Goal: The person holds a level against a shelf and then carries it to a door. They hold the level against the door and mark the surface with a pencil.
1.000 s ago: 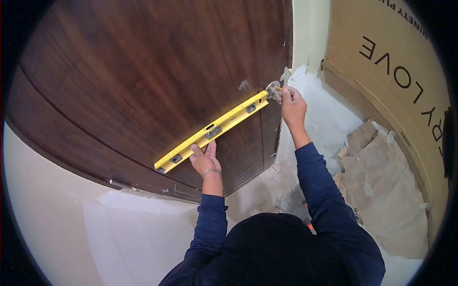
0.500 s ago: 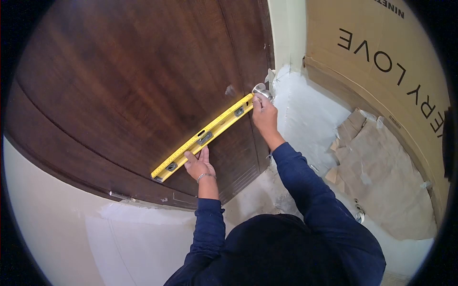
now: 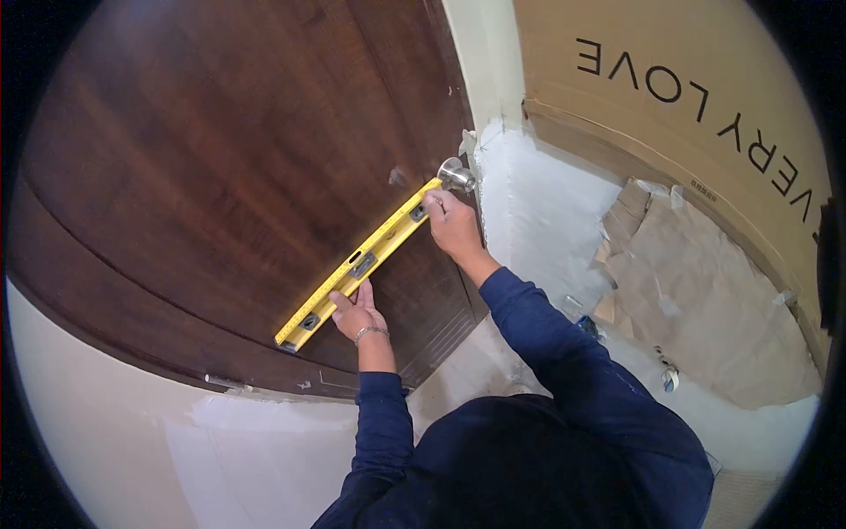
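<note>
A yellow spirit level (image 3: 340,287) with dark vial housings lies slanted against a dark brown wooden door (image 3: 229,176). Its upper right end is beside a shiny metal door knob (image 3: 456,175) at the door's edge. My right hand (image 3: 454,227) grips that end, fingers closed on it just below the knob. Under the lower half of the level, my left hand (image 3: 359,317) supports it, with the thumb on its front and the fingers along the underside. A bracelet circles my left wrist.
On the right stands a large cardboard box (image 3: 573,66) with black lettering. Crumpled brown paper (image 3: 705,291) covers part of the floor before it. A pale, patchy wall (image 3: 97,414) borders the door at lower left. Small items (image 3: 670,379) lie by the paper.
My right hand has come off the door knob and now holds the level's upper end. The view has shifted, and the level stays against the door.
</note>
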Demonstrator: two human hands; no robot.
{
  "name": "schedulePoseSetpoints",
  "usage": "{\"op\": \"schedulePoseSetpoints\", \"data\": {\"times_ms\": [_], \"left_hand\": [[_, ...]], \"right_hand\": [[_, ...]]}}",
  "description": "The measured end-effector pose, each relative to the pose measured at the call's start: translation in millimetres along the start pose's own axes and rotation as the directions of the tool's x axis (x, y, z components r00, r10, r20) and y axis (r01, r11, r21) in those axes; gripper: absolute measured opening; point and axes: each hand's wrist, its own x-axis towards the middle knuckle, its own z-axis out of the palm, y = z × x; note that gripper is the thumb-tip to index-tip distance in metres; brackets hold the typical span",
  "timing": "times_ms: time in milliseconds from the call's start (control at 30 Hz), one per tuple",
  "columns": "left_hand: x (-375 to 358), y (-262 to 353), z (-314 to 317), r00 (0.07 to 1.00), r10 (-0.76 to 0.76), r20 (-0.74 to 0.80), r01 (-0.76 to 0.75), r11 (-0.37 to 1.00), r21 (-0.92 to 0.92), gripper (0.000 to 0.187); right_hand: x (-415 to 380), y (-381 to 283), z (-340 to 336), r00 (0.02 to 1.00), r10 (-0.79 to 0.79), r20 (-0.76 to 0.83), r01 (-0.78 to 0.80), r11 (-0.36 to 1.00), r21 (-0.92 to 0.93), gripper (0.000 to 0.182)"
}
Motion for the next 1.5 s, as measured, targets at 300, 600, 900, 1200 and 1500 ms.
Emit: {"op": "schedulePoseSetpoints", "data": {"times_ms": [300,600,900,1200,1500], "left_hand": [[1,-1,-4,0.997,0.017,0.075,-0.019,0.999,0.028,0.050],[12,-6,-14,0.995,0.027,0.092,-0.032,0.998,0.051,0.055],[30,-7,-29,0.991,0.004,0.136,-0.003,1.000,-0.008,0.062],[30,-5,-27,0.997,0.023,0.071,-0.022,1.000,-0.019,0.054],[-124,27,-122,0.995,0.096,-0.032,-0.090,0.982,0.165,0.055]], "right_hand": [[-82,23,-42,0.915,0.342,0.214,-0.395,0.870,0.297,0.027],[-177,99,-87,0.709,0.598,0.374,-0.665,0.743,0.075,0.030],[-186,146,-130,0.587,0.691,0.422,-0.787,0.609,0.097,0.030],[-324,274,-230,0.674,0.673,0.306,-0.597,0.740,-0.311,0.028],[-507,358,-478,0.641,0.694,0.327,-0.026,0.445,-0.895,0.027]]}}
